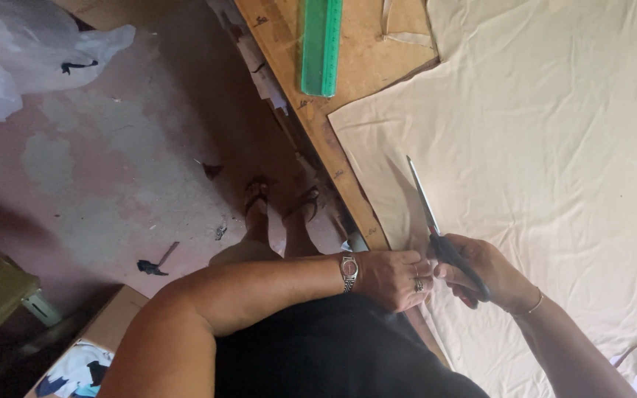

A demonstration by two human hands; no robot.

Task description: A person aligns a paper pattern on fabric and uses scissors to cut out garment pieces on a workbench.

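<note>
This looks like a small tailoring or sewing workshop. Cream fabric lies spread across a wooden desk, with a long green ruler near the desk's edge and scissors over the cloth. Fabric scraps dot the worn concrete floor, and what may be a box of offcuts stands below.

Scissors in my right grip: bright smooth metal blades, black plastic handles
Cloth: cream fabric, matt, softly creased
Desk: brown wood board, dull, scuffed
Ruler: green plastic, slightly glossy
Floor: rough, patchy pink concrete
Watch: shiny metal
</note>
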